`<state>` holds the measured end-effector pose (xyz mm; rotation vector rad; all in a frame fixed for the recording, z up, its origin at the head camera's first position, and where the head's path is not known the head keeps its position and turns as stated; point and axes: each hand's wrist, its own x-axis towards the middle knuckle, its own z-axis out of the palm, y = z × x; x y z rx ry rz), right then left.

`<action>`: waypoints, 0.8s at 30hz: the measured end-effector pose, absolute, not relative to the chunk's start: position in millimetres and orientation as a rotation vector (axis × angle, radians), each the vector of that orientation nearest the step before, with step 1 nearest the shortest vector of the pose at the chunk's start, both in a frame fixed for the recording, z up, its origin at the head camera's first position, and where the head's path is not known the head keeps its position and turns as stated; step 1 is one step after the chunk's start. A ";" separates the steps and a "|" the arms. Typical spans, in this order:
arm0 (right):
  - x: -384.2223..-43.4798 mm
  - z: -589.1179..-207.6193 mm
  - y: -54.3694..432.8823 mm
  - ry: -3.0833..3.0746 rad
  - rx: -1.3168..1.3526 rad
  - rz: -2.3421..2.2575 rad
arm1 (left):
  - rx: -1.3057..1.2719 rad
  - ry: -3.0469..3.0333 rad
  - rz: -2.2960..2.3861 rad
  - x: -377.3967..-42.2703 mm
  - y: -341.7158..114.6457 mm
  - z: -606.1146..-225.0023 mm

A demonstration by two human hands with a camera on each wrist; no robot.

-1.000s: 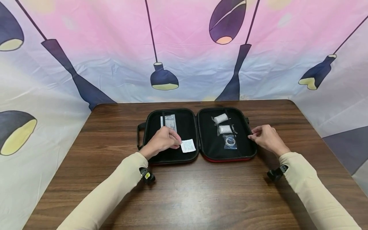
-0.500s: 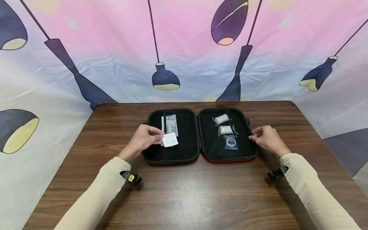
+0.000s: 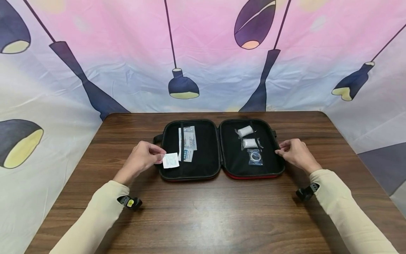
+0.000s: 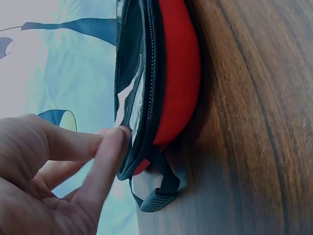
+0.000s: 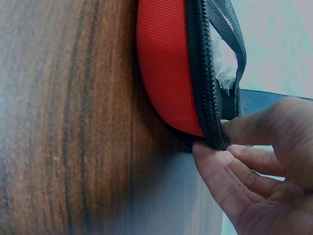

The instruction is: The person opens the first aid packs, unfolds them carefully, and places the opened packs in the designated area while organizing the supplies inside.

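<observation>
A zippered soft case (image 3: 203,165), black inside and red outside, lies unfolded on the table. My left hand (image 3: 139,158) pinches a small white printed packet (image 3: 170,160) by its left edge, over the case's left half. In the left wrist view, thumb and fingertip meet on the packet beside the zipper. My right hand (image 3: 295,152) grips the zippered rim (image 5: 210,98) of the right half between thumb and fingers. Under a strap in the left half lie a clear printed packet (image 3: 190,137) and a smaller blue-and-white packet (image 3: 188,155).
Two wrapped white rolls (image 3: 245,131) sit in the right half, above a clear bluish packet with a white ring (image 3: 254,157). A carry handle (image 3: 157,139) sticks out at the case's left. The wooden table (image 3: 215,211) meets a printed cloth (image 3: 136,77) behind.
My left hand has carried the white packet leftward, from near the case's middle to its left edge, uncovering the blue-and-white packet. The right hand keeps its grip on the rim.
</observation>
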<state>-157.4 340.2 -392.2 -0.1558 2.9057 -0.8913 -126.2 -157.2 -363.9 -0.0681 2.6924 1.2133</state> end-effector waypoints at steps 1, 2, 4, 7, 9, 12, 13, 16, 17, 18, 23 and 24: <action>-157.3 -392.2 340.4 2.904 -0.154 -0.893 | -0.061 2.708 1.183 -125.7 -156.8 -363.7; -157.1 -392.0 340.3 2.902 -0.151 -0.895 | -0.051 2.720 1.157 -125.4 -156.1 -363.4; -156.9 -391.5 339.9 2.901 -0.144 -0.897 | -0.021 2.756 1.092 -125.2 -154.4 -363.6; -157.1 -391.1 339.4 2.902 -0.134 -0.900 | 0.013 2.785 1.027 -126.1 -150.9 -365.0; -157.1 -390.8 338.9 2.901 -0.130 -0.904 | 0.040 2.789 1.002 -127.0 -148.3 -367.0; -157.6 -391.1 339.4 2.901 -0.132 -0.908 | 0.071 2.783 0.991 -128.3 -143.7 -371.1; -157.7 -391.4 339.4 2.903 -0.133 -0.909 | 0.078 2.778 0.991 -128.6 -141.8 -372.5; -158.1 -392.0 339.7 2.907 -0.145 -0.906 | 0.077 2.767 0.994 -129.6 -135.5 -375.9; -158.1 -392.2 339.8 2.907 -0.149 -0.906 | 0.082 2.759 1.002 -130.1 -133.5 -376.8; -158.1 -392.3 339.7 2.908 -0.152 -0.906 | 0.079 2.751 1.011 -130.7 -131.2 -377.7; -157.3 -392.2 340.1 2.909 -0.150 -0.912 | 0.093 2.712 1.071 -132.4 -120.3 -380.7; -157.2 -392.0 339.8 2.909 -0.145 -0.913 | 0.089 2.708 1.079 -132.5 -118.6 -381.4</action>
